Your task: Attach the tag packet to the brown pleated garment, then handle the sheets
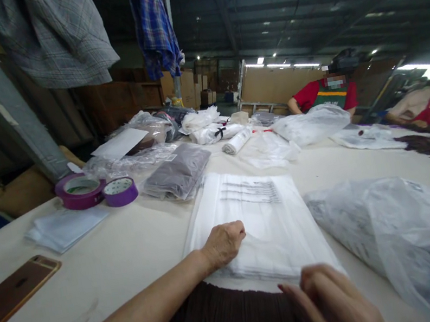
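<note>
A stack of clear plastic bags (257,214) with printed text lies flat on the white table (131,252) in front of me. My left hand (224,243) rests on the stack's near left edge, fingers curled onto the top bag. My right hand (335,303) is at the stack's near right corner, fingers bent against the bag edge; I cannot tell whether it grips a bag. A dark brown pleated garment (236,314) lies under the stack's near edge, between my arms.
Two purple tape rolls (94,191), a folded grey garment in a bag (178,175), a phone (12,294), folded white sheets (65,227) on the left. A large crumpled plastic bag (408,230) at right. Two people work at the far right.
</note>
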